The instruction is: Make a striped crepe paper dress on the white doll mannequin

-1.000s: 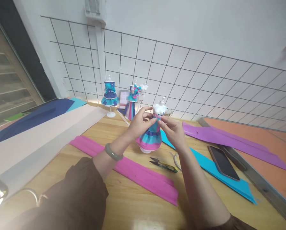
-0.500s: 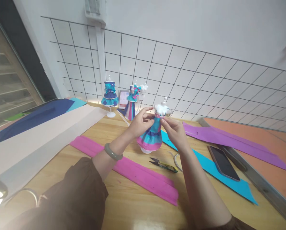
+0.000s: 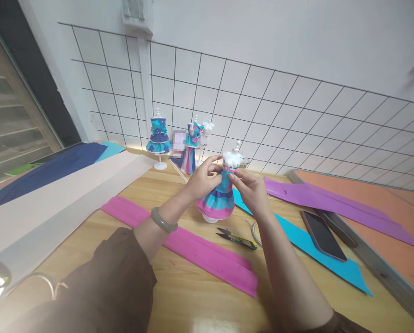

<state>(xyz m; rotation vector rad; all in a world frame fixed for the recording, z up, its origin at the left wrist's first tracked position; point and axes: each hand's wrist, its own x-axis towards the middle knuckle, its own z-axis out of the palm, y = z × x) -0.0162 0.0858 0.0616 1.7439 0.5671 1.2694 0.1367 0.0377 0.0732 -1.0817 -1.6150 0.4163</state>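
Observation:
A small white dress form [image 3: 231, 160] stands tilted slightly on the table, wearing a tiered paper dress [image 3: 216, 203] in turquoise, dark blue and pink. From the left, my left hand [image 3: 204, 178] holds the dress at the bodice, its fingers closed round the side. On the right, the thumb and fingers of my right hand [image 3: 250, 186] pinch the bodice just under the bust. Small dark-tipped pins seem to stick in the white top. Closer to me lie thread snips [image 3: 236, 238] and a roll of tape [image 3: 257, 232], partly behind my right forearm.
A pink crepe strip [image 3: 200, 252] and a blue strip [image 3: 318, 252] with a phone [image 3: 323, 236] on it lie across the wooden table. Dressed mini forms [image 3: 158, 138] stand near the wire grid. Stacked paper sheets [image 3: 71, 180] are left; a purple strip [image 3: 335, 203] is right.
My right thumb and fingers have shifted slightly left across the bodice front. The dress form has tilted very slightly. My left hand is almost still.

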